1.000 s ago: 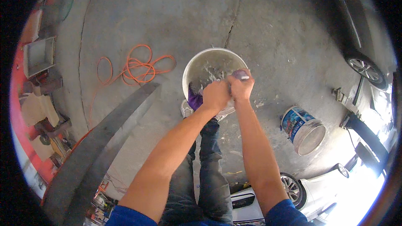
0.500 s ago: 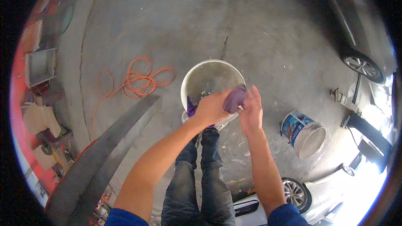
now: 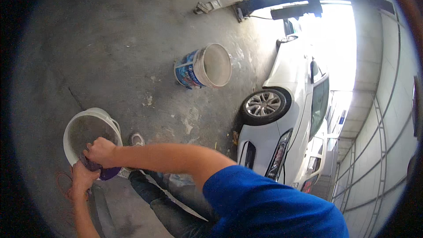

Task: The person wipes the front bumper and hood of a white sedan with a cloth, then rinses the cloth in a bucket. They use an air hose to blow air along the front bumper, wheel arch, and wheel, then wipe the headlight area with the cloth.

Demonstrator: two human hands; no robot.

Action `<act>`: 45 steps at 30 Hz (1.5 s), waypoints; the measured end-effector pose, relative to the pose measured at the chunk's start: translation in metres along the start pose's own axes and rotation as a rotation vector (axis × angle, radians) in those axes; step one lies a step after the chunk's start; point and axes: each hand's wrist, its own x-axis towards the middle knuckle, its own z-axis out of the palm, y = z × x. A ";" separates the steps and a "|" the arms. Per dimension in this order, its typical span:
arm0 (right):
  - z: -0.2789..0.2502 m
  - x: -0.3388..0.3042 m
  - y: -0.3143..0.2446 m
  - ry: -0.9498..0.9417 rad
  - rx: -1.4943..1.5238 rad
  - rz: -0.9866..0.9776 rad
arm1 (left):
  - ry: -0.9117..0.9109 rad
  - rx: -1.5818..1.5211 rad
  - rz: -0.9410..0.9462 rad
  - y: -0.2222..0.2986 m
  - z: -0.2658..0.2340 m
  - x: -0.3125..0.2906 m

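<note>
Greyish-purple cloth (image 3: 91,164): bunched up between both hands, down by the near side of the white bucket (image 3: 76,128), looks to me like a two-handed squeeze going on
Right hand (image 3: 102,152): fingers curled in tight over the top of the bunch, pretty much no gap left
Left hand (image 3: 83,177): wrapped around the lower end, right up against the other one, though a few fingertips are hidden so can't tell exactly how they sit
Darker purple cloth (image 3: 110,173): at the rim just beside the hands, mostly covered, can't say if it joins onto the bunched bit
Grip tip: imo gather all the loose folds in before bearing down, stray corners tend to stay wet
Twist tip: turn the wrists opposite ways and then re-grip, beats crushing it in one spot
Aim tip: keep the bunch over the opening rather than the rim, otherwise drips could end up on the floor or the nearby shoe (image 3: 137,139)
Bucket contents: too dim and blocked to tell from here
Spare bucket (image 3: 217,65): pale with a blue patterned wrap, off on the floor to the right, well apart from the hands
White car (image 3: 288,110): further right, front wheel turned this way, well out of splash range I reckon
Orange line (image 3: 63,186): loops peeking out just past the left hand, watch your footing there
</note>
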 end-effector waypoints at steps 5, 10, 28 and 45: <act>0.041 0.007 -0.015 -0.225 0.603 0.407 | 0.309 0.454 0.213 -0.042 0.019 -0.013; 0.026 0.003 -0.027 -0.307 1.634 0.602 | 0.611 0.558 0.621 -0.065 -0.003 -0.021; -0.012 0.003 0.018 -0.164 1.921 0.471 | 0.436 -1.186 -0.231 -0.048 0.035 -0.028; -0.057 0.076 -0.091 -0.168 2.234 -0.588 | -0.960 -2.327 0.763 0.142 -0.003 -0.085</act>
